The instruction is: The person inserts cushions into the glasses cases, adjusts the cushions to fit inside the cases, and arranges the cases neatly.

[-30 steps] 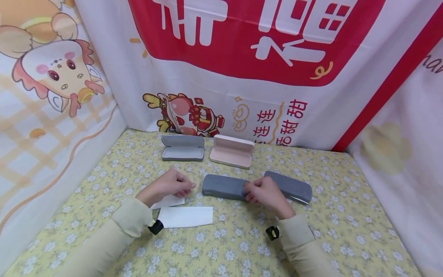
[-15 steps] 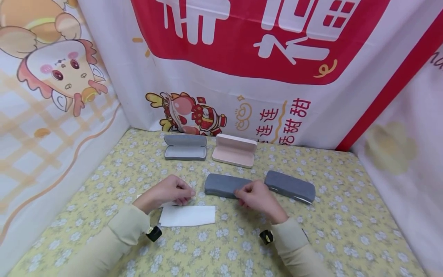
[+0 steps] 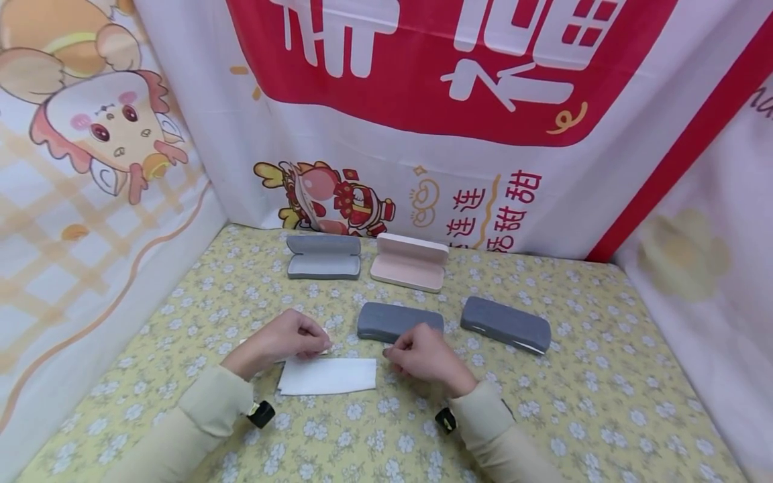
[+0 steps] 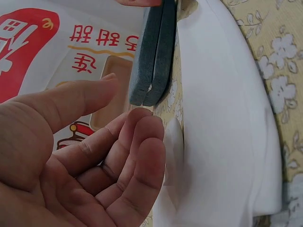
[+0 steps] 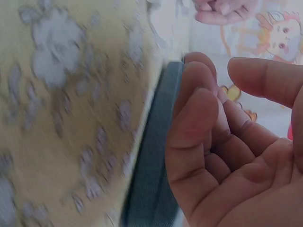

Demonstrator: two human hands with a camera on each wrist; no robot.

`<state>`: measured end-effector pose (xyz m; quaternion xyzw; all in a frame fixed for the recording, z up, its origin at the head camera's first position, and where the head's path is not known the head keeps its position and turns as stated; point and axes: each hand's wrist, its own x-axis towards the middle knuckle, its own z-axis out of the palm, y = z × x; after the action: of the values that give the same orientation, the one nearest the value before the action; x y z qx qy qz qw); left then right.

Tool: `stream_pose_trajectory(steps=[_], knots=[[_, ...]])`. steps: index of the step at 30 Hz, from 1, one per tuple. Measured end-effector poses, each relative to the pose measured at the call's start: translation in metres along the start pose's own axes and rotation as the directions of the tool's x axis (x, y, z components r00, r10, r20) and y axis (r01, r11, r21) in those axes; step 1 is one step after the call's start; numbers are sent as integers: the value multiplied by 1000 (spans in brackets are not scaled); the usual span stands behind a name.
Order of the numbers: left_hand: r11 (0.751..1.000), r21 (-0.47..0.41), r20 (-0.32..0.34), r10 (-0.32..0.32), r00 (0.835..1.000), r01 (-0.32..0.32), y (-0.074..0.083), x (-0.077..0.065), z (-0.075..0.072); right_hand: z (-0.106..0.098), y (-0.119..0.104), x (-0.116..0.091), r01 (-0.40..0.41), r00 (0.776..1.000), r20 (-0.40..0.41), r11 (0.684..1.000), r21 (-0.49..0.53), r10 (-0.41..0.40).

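My left hand [image 3: 294, 337] hovers over the white cloths on the left, its fingers loosely bent and the thumb apart, holding nothing. One folded white cloth [image 3: 329, 376] lies below it; another [image 4: 174, 142] is mostly hidden by the hand in the head view. My right hand [image 3: 423, 355] is near the front edge of a closed grey glasses case [image 3: 395, 320], covering its lower right corner. In the right wrist view its bent fingers [image 5: 194, 123] and thumb stand apart with nothing between them. A second closed grey glasses case [image 3: 506, 325] lies to the right.
At the back of the flowered tablecloth [image 3: 398, 436] stand an open grey glasses case [image 3: 324, 257] and an open pink glasses case [image 3: 410, 263]. A printed curtain [image 3: 362, 121] hangs behind them, with more fabric on both sides.
My right hand has moved left and toward me, away from the right end of the middle grey glasses case. My left hand has shifted slightly left and lower. The cases stay put.
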<state>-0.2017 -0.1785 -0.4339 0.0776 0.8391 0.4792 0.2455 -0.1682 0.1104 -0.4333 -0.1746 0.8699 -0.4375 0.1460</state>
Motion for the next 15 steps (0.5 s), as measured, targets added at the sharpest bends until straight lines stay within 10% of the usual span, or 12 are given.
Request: stream_pose_trajectory(steps=[15], knots=[[997, 81, -64, 20, 998, -14, -17, -12, -5, 26, 0, 12, -32, 999, 0, 998, -48, 32]])
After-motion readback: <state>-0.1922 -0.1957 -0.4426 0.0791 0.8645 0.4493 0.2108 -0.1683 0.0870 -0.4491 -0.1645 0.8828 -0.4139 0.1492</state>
